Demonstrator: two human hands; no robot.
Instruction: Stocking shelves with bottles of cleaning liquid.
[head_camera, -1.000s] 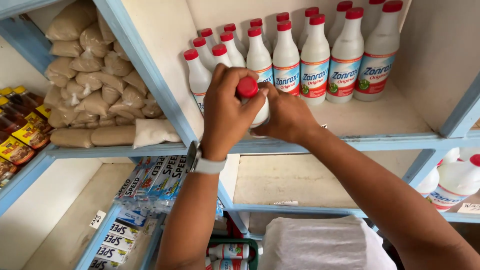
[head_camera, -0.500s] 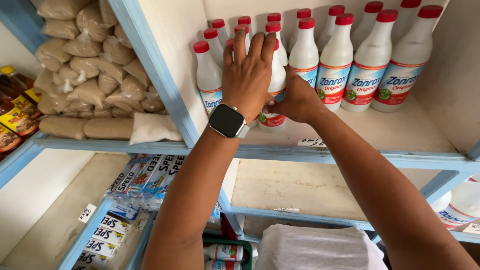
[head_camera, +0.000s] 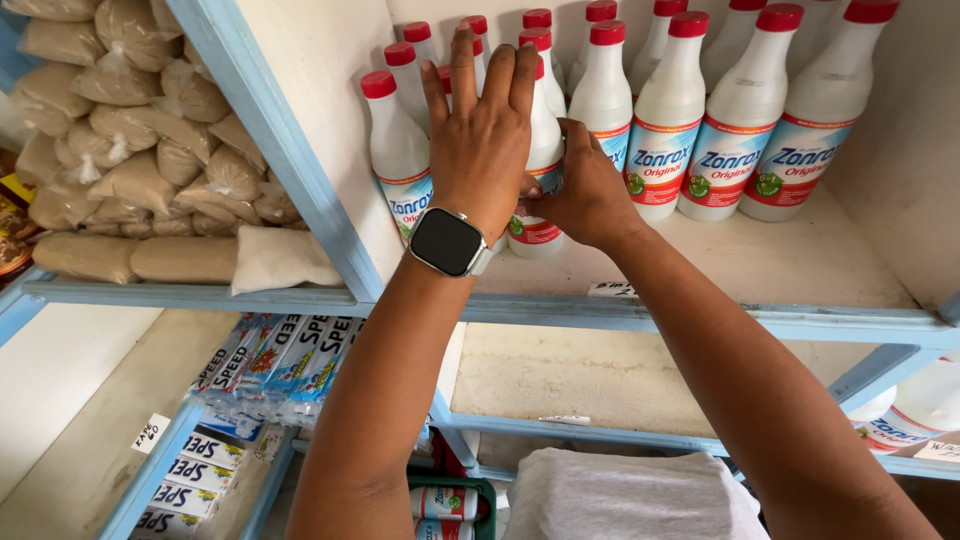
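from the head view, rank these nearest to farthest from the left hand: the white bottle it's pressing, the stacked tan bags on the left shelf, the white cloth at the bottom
1. White bottle: right under the left hand, on the upper shelf, also gripped by the right hand.
2. Tan bags: in the next compartment to the left, past the blue divider.
3. White cloth: far below, at the bottom edge of the view.

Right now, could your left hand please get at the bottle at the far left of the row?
Probably yes: the left hand lies flat on a bottle right beside the leftmost bottle, with nothing between.
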